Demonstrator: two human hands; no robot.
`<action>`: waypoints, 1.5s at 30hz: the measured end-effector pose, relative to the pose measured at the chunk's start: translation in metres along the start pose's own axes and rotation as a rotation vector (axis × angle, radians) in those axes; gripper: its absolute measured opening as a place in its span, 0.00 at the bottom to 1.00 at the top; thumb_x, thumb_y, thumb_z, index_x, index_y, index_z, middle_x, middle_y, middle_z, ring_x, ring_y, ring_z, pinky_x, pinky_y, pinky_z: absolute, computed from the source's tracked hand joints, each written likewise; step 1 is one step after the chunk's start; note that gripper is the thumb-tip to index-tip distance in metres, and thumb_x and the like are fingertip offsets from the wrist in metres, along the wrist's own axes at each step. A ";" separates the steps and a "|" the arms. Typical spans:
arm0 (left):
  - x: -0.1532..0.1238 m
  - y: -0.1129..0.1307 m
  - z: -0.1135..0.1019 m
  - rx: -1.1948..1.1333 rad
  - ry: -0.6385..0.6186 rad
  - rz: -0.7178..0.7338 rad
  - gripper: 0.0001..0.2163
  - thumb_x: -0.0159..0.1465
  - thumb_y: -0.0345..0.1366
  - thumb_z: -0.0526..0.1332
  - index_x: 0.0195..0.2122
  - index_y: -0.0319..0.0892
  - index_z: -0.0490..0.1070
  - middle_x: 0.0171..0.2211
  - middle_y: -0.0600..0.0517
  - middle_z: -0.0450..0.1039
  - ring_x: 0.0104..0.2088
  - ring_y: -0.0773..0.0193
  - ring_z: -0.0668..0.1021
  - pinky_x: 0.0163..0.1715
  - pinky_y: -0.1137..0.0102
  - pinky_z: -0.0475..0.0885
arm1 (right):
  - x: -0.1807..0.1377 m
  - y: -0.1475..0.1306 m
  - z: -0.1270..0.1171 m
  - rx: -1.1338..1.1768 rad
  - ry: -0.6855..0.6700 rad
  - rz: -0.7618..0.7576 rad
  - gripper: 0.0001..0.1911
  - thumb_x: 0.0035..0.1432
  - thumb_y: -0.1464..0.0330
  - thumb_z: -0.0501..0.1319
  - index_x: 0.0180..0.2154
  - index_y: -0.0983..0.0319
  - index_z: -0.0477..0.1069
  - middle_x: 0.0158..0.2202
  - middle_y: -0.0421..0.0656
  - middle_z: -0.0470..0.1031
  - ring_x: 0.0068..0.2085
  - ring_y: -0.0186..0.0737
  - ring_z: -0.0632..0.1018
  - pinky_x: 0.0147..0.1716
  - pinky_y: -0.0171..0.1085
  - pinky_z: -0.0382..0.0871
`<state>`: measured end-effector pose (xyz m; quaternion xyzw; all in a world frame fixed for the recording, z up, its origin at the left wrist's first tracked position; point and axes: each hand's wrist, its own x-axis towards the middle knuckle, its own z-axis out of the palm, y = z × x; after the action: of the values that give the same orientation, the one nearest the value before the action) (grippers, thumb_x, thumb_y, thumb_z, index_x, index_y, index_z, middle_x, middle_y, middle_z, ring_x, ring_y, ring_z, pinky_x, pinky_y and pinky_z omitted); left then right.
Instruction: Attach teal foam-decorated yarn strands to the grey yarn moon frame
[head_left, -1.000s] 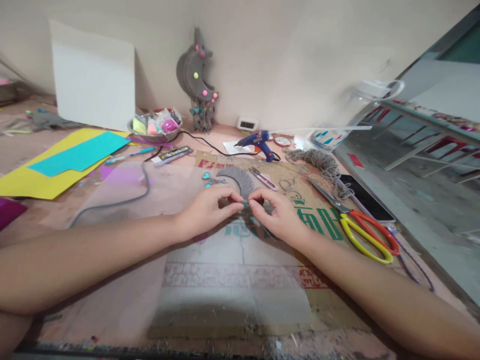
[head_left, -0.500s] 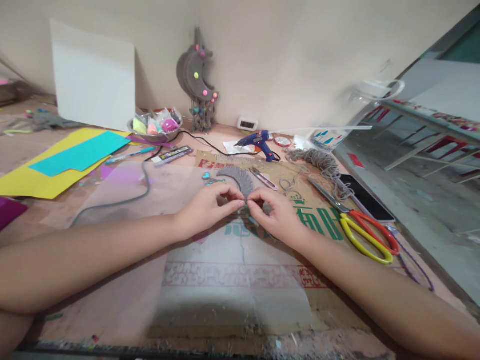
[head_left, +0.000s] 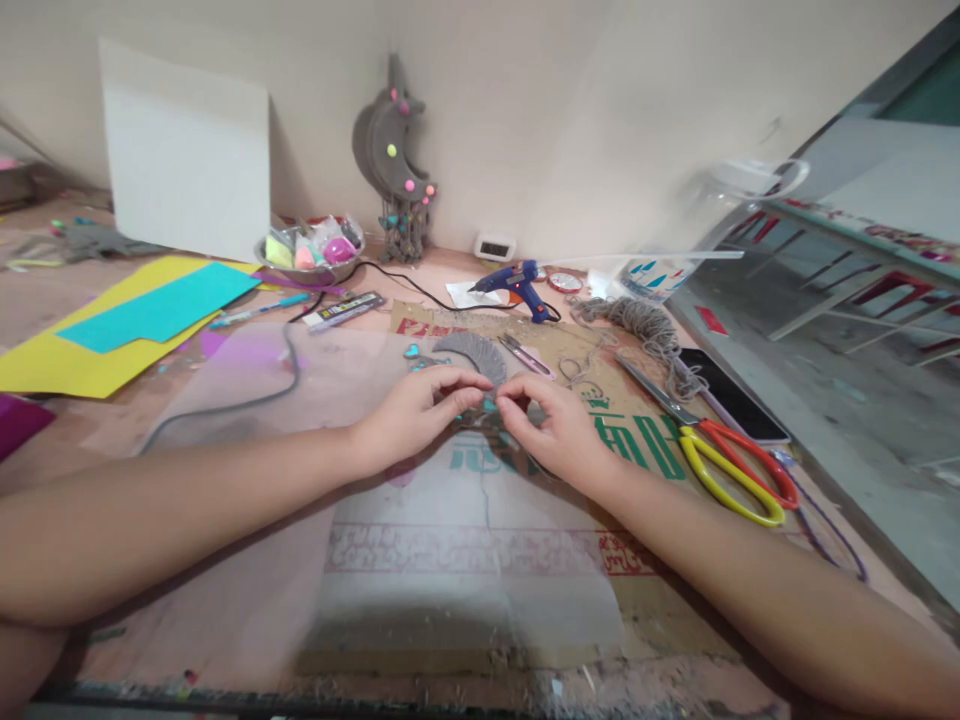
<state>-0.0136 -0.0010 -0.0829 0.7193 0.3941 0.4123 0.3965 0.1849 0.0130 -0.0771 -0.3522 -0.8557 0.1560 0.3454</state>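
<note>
My left hand (head_left: 409,412) and my right hand (head_left: 553,428) meet fingertip to fingertip, both pinched. What lies in the pinches is too small to make out. Just behind the fingertips is a grey yarn-wrapped crescent moon (head_left: 476,352), its lower tip hidden by the fingers. Left of it lies a small teal heart charm (head_left: 412,351) with grey yarn. A bit of teal shows under the fingertips. Below my hands a thin strand (head_left: 485,500) runs down the translucent sheet (head_left: 420,600). Pink-handled thread snips (head_left: 531,358) lie right of the crescent.
Right of my hands lie scissors (head_left: 739,475), a phone (head_left: 731,395) and grey yarn (head_left: 645,330). A blue glue gun (head_left: 514,288) sits behind, its cord running left. At the left are coloured sheets (head_left: 150,310) and a bowl (head_left: 311,270). A decorated moon (head_left: 382,150) hangs on the wall.
The fingertips have moved slightly up and apart, and the left thumb and index finger are closer together. A bit of teal now shows beneath them. Everything else stays put.
</note>
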 end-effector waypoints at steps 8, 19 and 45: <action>-0.001 0.003 0.000 0.044 -0.020 -0.017 0.07 0.64 0.37 0.58 0.32 0.40 0.71 0.29 0.53 0.73 0.31 0.67 0.73 0.32 0.73 0.68 | 0.002 -0.003 -0.002 0.049 -0.021 -0.029 0.07 0.62 0.69 0.56 0.32 0.61 0.71 0.29 0.40 0.74 0.32 0.35 0.74 0.34 0.34 0.66; 0.000 0.004 0.001 0.006 -0.012 -0.001 0.09 0.65 0.38 0.57 0.30 0.39 0.68 0.28 0.54 0.69 0.30 0.69 0.71 0.31 0.74 0.66 | 0.003 -0.001 -0.006 0.063 0.031 -0.039 0.08 0.61 0.65 0.58 0.30 0.60 0.69 0.29 0.40 0.70 0.32 0.36 0.71 0.34 0.38 0.66; -0.001 0.008 -0.001 -0.023 -0.054 -0.098 0.09 0.63 0.39 0.57 0.29 0.40 0.69 0.26 0.54 0.70 0.27 0.69 0.71 0.28 0.73 0.65 | 0.019 0.065 -0.024 -0.502 -0.074 0.061 0.07 0.60 0.69 0.59 0.38 0.63 0.74 0.38 0.48 0.77 0.41 0.48 0.76 0.42 0.45 0.70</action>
<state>-0.0128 -0.0042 -0.0758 0.7053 0.4132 0.3772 0.4353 0.2243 0.0731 -0.0835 -0.4465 -0.8688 -0.0380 0.2107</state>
